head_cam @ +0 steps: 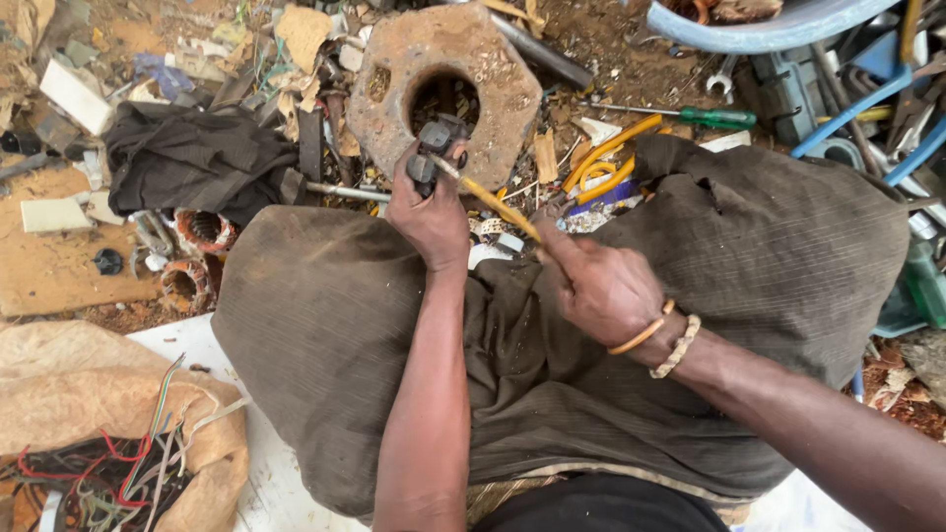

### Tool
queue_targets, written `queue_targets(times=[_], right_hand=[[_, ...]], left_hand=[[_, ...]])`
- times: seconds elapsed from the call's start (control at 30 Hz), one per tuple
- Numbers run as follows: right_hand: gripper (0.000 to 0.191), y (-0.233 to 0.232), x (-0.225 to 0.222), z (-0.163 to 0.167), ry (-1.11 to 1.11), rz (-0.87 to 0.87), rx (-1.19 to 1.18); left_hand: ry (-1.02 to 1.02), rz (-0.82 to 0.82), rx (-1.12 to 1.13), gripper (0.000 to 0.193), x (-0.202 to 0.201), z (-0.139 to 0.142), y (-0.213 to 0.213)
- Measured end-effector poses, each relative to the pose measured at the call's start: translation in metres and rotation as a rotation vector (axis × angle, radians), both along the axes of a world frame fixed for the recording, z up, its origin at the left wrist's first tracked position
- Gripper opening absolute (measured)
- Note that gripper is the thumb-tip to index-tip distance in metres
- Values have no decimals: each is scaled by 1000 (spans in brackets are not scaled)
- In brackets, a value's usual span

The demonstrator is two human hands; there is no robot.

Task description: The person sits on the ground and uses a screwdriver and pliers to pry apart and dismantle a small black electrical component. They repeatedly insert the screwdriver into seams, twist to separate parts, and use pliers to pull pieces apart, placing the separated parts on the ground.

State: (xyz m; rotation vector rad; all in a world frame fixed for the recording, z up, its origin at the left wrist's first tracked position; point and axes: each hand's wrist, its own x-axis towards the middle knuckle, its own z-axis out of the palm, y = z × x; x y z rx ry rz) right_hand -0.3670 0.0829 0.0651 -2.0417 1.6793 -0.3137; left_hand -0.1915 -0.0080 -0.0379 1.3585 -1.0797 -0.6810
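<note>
My left hand grips a small dark metal part, held up in front of a rusty hexagonal block with a round hole. My right hand holds a yellow-handled screwdriver whose tip touches the dark part. Two bracelets sit on my right wrist. Both arms reach out over my knees, which are covered by dusty brown trousers.
Yellow-handled pliers and a green screwdriver lie on the dirt ahead. A black cloth and copper coils are at left. A sack of coloured wires sits lower left. Blue tubing and a blue basin rim are at upper right.
</note>
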Motion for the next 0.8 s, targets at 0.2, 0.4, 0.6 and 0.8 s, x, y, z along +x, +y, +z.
queue_targets(times=[0.2, 0.4, 0.6, 0.8], right_hand=[[51, -17, -17, -5, 163, 173, -204], [34, -11, -7, -13, -667, -42, 388], [39, -9, 6, -13, -47, -18, -10], [39, -20, 5, -5, -156, -18, -40]], left_hand=[[6, -17, -36, 35, 1, 4, -2], [-1, 1, 9, 31, 4, 6, -4], [260, -19, -8, 29, 6, 2, -7], [526, -34, 88, 30, 5, 13, -9]])
